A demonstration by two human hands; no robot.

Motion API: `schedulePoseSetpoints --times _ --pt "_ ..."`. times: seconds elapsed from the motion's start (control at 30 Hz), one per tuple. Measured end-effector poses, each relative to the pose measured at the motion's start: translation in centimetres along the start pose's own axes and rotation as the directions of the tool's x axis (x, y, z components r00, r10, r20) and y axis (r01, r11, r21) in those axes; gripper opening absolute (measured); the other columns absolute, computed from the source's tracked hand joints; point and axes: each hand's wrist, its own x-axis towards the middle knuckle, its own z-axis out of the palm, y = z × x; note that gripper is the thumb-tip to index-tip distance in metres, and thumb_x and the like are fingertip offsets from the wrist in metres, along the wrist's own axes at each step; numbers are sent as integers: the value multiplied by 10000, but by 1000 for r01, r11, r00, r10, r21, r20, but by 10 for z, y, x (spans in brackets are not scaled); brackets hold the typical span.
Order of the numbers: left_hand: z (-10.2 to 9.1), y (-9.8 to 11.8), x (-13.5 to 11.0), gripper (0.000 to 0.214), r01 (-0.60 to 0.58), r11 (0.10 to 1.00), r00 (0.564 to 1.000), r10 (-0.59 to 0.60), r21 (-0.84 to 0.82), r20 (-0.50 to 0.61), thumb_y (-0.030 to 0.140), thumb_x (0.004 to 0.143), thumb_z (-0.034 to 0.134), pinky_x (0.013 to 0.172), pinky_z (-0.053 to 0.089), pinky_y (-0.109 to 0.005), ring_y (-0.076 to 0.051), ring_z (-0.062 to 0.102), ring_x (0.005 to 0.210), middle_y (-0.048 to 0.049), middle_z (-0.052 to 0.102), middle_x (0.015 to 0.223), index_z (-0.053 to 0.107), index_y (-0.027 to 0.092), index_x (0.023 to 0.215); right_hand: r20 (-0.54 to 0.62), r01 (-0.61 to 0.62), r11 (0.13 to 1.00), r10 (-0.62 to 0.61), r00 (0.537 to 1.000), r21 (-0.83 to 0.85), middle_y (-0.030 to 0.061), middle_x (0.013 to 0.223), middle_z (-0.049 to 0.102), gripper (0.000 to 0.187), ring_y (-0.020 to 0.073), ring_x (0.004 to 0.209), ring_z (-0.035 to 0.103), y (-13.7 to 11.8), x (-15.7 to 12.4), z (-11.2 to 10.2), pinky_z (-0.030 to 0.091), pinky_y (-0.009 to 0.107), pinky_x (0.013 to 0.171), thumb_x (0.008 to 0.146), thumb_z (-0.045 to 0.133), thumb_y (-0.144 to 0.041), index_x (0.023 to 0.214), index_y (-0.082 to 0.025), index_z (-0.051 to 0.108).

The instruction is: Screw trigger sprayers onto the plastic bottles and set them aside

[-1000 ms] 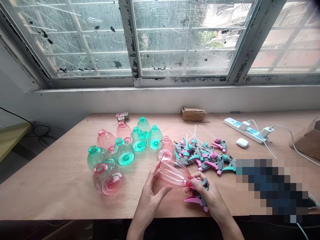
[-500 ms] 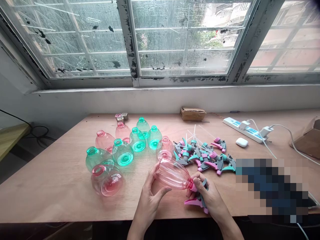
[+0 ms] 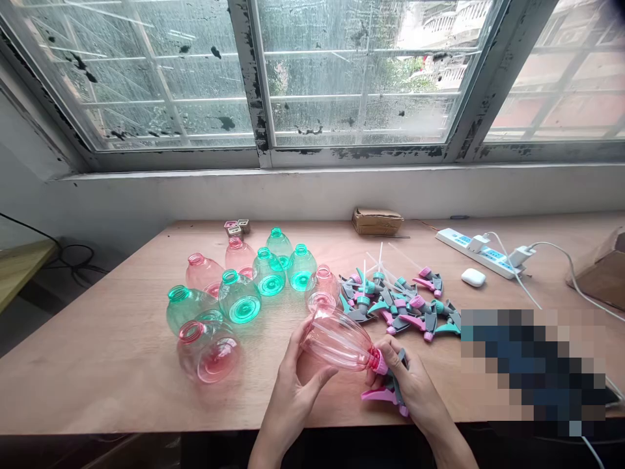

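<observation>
Bottle, one (image 3: 336, 342): clear pink plastic, thin-walled, ribbed lengthwise, swelling from narrow neck to broad base. Position: between the two hands at the near side of the table (image 3: 97, 371). Long axis slants across, base toward the left hand (image 3: 297, 384), neck toward the right hand (image 3: 410, 371), which is the nearer to the mouth.

Spray head, one (image 3: 399, 391): smooth grey body, pink collar and trigger; collar at the bottle's neck, in line with it.

Right hand: thumb and fingers pinched on the spray head. Left hand: curved wide about the base, thumb apart from the wall; finger pressure cannot be told.

Beyond and leftward: four round-bellied pink bottles (image 3: 209, 352), five green bottles (image 3: 239, 298), glossy, mouths uncapped.

Beyond and rightward: a heap of spray heads (image 3: 400, 304), hard plastic, thin pale tubes upward. Farther: creased cardboard box (image 3: 377, 222); white power strip (image 3: 481, 253).
</observation>
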Motion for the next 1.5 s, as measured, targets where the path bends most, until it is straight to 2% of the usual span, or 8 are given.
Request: schedulePoseSetpoints --times 0.17,0.33,0.7,0.83,1.0,1.1,1.3,1.5 --pt "0 1 -1 800 37 996 998 -33 -86 54 429 898 779 1293 266 -471 -302 377 1548 -79 453 1639 352 350 1570 -16 2 1000 -2 1000 8 33 624 706 523 188 548 664 -1 -1 3 489 251 472 847 729 -715 795 -206 618" --pt "0 -1 2 773 82 981 996 -84 -175 -1 559 918 701 1262 322 -495 -343 412 1522 -154 441 1632 369 251 1544 1 -54 997 54 999 49 17 623 706 498 189 550 682 -4 -3 9 586 288 527 844 755 -687 853 -206 627" --pt "-6 8 -5 724 -15 993 992 30 -121 120 442 967 652 1317 211 -476 -324 258 1602 -29 325 1726 342 354 1615 9 -90 987 90 996 132 4 616 694 472 198 562 691 -5 -4 3 603 305 523 830 808 -624 972 -200 655" --pt "-2 4 -3 802 27 990 997 -17 -138 73 547 941 665 1302 256 -478 -338 284 1593 -86 337 1718 321 303 1623 13 -89 987 88 996 131 3 618 691 459 190 573 685 -5 -4 4 606 306 541 823 830 -598 967 -193 670" --pt "1 -3 2 821 77 980 997 -80 -184 -5 608 893 699 1230 394 -492 -379 452 1502 -135 491 1624 415 257 1578 10 -109 984 109 994 137 -15 628 663 499 217 621 706 -9 -6 7 620 330 530 765 862 -626 963 -204 685" --pt "-2 -1 2 794 48 985 999 -48 -168 6 588 881 722 1229 394 -496 -380 463 1494 -116 516 1610 464 269 1561 -2 -132 982 133 991 134 -40 622 612 491 172 579 639 -12 -7 8 624 323 523 758 862 -634 957 -214 700" --pt "-10 2 -7 687 -41 998 997 45 -47 69 500 918 712 1306 211 -540 -370 293 1587 -34 409 1689 482 378 1555 -51 -142 971 155 987 194 -58 603 547 478 129 505 534 -11 -7 4 579 274 443 773 854 -626 961 -212 707" --pt "14 40 -30 666 -190 982 982 189 -11 -24 532 868 750 1254 298 -611 -445 336 1551 -50 420 1674 570 390 1493 -101 -152 941 190 977 303 -38 563 606 457 122 439 529 -8 -20 -7 458 217 404 728 897 -602 890 -210 729"
